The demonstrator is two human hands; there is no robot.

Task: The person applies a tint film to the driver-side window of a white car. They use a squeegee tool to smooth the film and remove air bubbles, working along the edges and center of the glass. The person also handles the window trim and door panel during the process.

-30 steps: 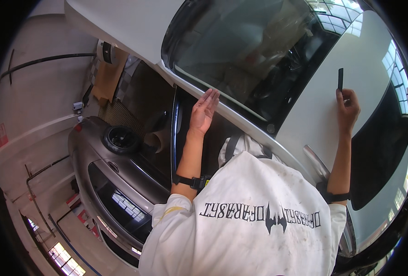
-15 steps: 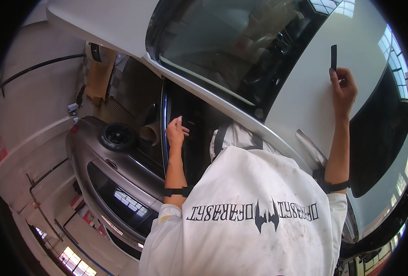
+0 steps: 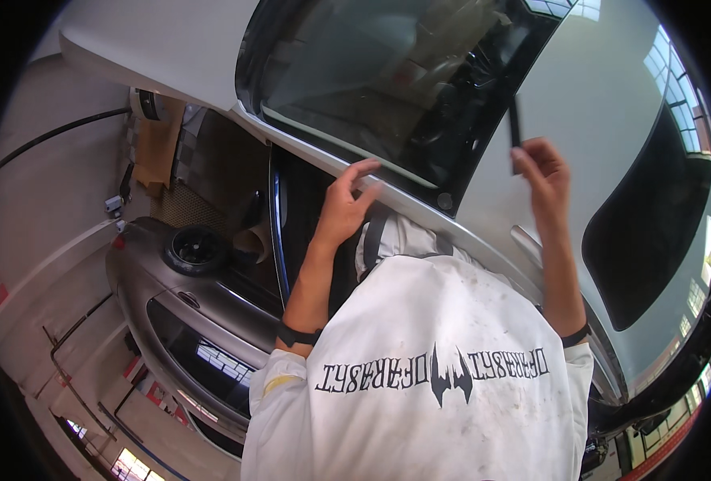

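Observation:
My right hand is closed, pinching a flat black strip between thumb and fingers. The strip stands out past the fingertips, over the edge between the dark window glass and the pale roof panel of a silver-white car. Motion blurs it a little, so its exact kind cannot be made out. My left hand has its fingers apart and holds nothing. Its fingertips are at the pale frame along the lower edge of the glass; whether they touch it I cannot tell.
A dark opening with a blue-edged black panel lies left of my body. Farther left stands a grey-brown car, with a dark wheel beside it. A black roof panel curves away at the right. Brown cardboard leans at the back left.
My right hand has moved left with the black strip, toward the glass edge. My left hand has risen and shifted right to the window frame, its fingers spreading. The view has shifted slightly.

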